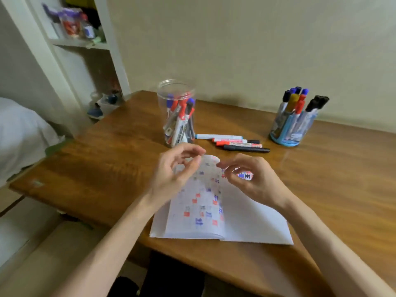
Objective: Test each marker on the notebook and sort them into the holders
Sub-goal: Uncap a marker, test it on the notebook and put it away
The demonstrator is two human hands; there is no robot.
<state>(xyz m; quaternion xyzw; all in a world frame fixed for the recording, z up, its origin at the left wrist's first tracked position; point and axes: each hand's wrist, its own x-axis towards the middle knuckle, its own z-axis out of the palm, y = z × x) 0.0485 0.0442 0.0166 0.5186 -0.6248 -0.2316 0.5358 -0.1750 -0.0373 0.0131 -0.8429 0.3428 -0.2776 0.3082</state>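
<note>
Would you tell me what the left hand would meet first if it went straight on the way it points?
Beyond the page it pinches, the left hand would probably reach the loose markers beyond the notebook; depth is unclear.

A brown wooden counter (111, 159) with a glossy grain fills the middle and right of the scene. A plain cream wall (235, 39) rises behind its far edge. At the far left stands a white shelf unit (115, 61). Its upper shelf holds blurred jars (71, 24) with red and purple on them, and lower down sit small blue items (95, 111), too blurred to make out. White bedding (19, 133) lies at the left edge. Something green (56, 146) shows just beside the counter's left side. A pale floor (32, 254) spreads at the near left, and a dark shape (171, 275) sits under the counter's near edge.
</note>
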